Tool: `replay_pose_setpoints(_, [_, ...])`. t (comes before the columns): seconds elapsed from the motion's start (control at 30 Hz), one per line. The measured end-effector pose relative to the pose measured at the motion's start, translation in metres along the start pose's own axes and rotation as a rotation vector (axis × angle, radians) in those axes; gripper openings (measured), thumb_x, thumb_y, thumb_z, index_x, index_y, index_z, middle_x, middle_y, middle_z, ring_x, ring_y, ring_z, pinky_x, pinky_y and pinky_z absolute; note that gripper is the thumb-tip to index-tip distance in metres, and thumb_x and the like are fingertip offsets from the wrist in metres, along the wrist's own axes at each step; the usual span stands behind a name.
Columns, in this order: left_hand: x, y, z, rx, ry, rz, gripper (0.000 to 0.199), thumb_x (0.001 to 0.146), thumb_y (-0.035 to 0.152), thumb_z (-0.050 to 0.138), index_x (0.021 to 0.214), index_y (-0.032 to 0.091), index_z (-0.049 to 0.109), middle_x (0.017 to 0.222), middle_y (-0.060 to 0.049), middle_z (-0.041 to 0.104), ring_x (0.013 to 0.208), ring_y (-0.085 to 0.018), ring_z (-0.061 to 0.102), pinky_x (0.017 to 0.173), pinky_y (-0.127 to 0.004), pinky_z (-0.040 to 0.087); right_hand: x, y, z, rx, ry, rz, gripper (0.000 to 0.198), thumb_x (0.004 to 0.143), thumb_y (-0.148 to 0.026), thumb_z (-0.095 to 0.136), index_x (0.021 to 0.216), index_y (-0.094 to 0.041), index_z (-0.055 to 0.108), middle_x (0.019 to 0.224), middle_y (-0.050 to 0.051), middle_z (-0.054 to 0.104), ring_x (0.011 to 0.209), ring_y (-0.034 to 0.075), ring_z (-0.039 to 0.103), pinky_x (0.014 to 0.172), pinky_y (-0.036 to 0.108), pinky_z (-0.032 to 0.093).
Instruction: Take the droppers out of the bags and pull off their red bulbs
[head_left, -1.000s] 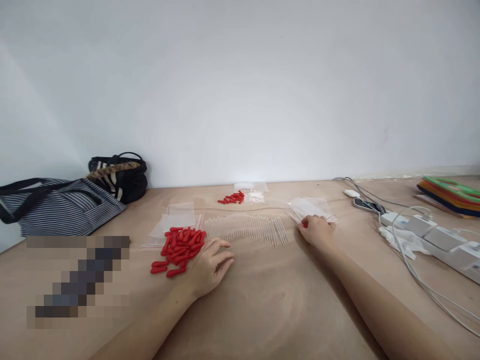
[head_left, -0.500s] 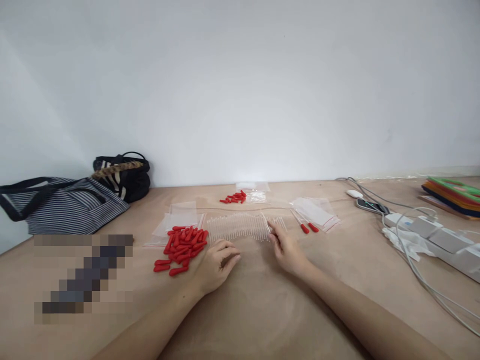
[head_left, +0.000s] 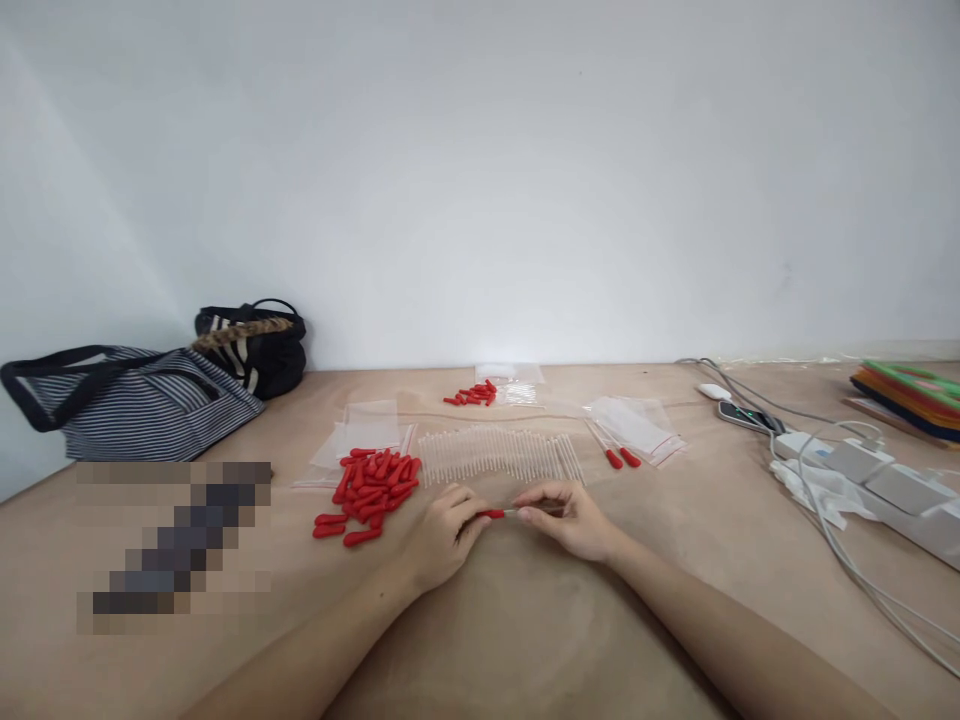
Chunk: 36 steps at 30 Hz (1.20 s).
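Observation:
My left hand (head_left: 444,535) pinches a red rubber dropper bulb (head_left: 493,514), whose narrow end points right. Between the fingertips of my right hand (head_left: 576,522) is a thin clear glass dropper tube (head_left: 511,513); its left end meets the bulb's mouth, though how far in it sits I cannot tell. Just beyond my hands lies a long row of glass tubes (head_left: 487,455) side by side. A heap of red bulbs (head_left: 375,485) spreads to the left of that row. Two droppers with bulbs fitted (head_left: 615,459) rest on the right.
Clear zip bags (head_left: 367,428) lie behind the heap, more bags (head_left: 634,425) at right. Smaller red bulbs (head_left: 472,393) and short tubes (head_left: 521,393) sit at the back. Striped bag (head_left: 157,410) at left; power strip (head_left: 885,480) and cables at right. A blurred patch covers the left front.
My right hand has come back from the row of tubes towards me, bringing a glass tube to my left hand. The red bulb now shows at my left fingertips.

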<state>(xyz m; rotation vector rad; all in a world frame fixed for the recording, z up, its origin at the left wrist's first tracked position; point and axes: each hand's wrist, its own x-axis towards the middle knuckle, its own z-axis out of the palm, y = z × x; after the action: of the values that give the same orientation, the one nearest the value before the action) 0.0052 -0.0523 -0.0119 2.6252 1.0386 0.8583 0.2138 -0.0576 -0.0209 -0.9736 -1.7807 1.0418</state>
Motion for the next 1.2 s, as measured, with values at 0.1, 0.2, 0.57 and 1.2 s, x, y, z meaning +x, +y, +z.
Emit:
replay_pose_setpoints(0.1, [-0.001, -0.001, -0.001, 0.029, 0.019, -0.009, 0.016, 0.084, 0.019, 0.045, 0.086, 0.019, 0.061, 0.079, -0.003, 0.060, 0.075, -0.015, 0.055, 0.069, -0.029, 0.045, -0.003, -0.002, -0.012, -0.392, 0.142, -0.207, 0.026, 0.074, -0.044, 0.057, 0.085, -0.022, 0.066, 0.081, 0.004, 0.066, 0.078, 0.017, 0.057, 0.078, 0.036, 0.038])
replay_pose_setpoints(0.2, [-0.002, -0.002, 0.001, 0.069, 0.022, 0.020, 0.016, 0.084, 0.018, 0.044, 0.085, 0.019, 0.060, 0.078, -0.003, 0.058, 0.076, -0.016, 0.054, 0.070, -0.030, 0.045, -0.005, -0.002, -0.010, -0.779, 0.167, -0.401, 0.023, 0.077, -0.041, 0.056, 0.090, -0.025, 0.065, 0.078, 0.003, 0.066, 0.081, 0.018, 0.053, 0.085, 0.041, 0.026])
replay_pose_setpoints(0.57, [0.000, -0.003, 0.011, 0.119, 0.060, 0.096, 0.014, 0.083, 0.021, 0.050, 0.089, 0.019, 0.062, 0.086, -0.003, 0.064, 0.080, -0.018, 0.057, 0.072, -0.032, 0.045, -0.002, 0.005, 0.015, -0.962, 0.152, -0.563, 0.021, 0.086, -0.023, 0.045, 0.073, -0.020, 0.062, 0.060, -0.001, 0.055, 0.069, 0.012, 0.042, 0.077, 0.033, 0.022])
replay_pose_setpoints(1.2, [-0.003, -0.008, -0.001, -0.008, 0.124, 0.010, 0.020, 0.084, 0.015, 0.042, 0.070, 0.017, 0.056, 0.072, -0.002, 0.061, 0.070, -0.014, 0.056, 0.064, -0.027, 0.048, -0.016, 0.009, -0.020, -0.913, 0.167, -0.417, 0.025, 0.084, -0.025, 0.044, 0.069, -0.024, 0.064, 0.059, -0.001, 0.058, 0.076, 0.015, 0.049, 0.086, 0.038, 0.020])
